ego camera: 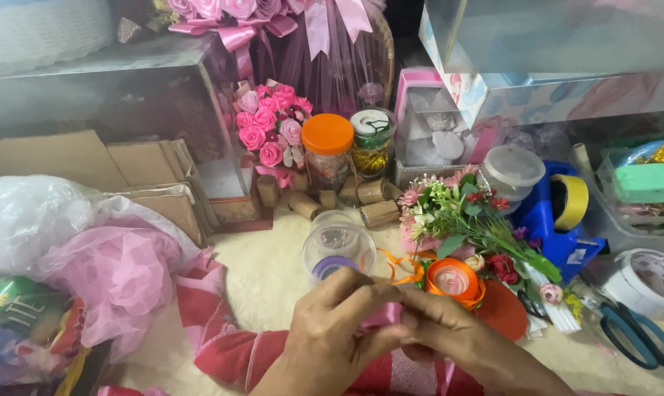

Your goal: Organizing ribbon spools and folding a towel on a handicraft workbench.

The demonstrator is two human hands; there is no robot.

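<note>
Both sets of fingers (391,312) pinched a pink ribbon (382,315) between them, left hand (332,330) at nine o'clock of it, right hand (449,341) at three. To fold it well, I judged, the pinch should stay tight at the crease. An orange ribbon roll (454,280) sat at one o'clock, a clear tub (338,246) at eleven, blue scissors (636,334) far at three.
</note>
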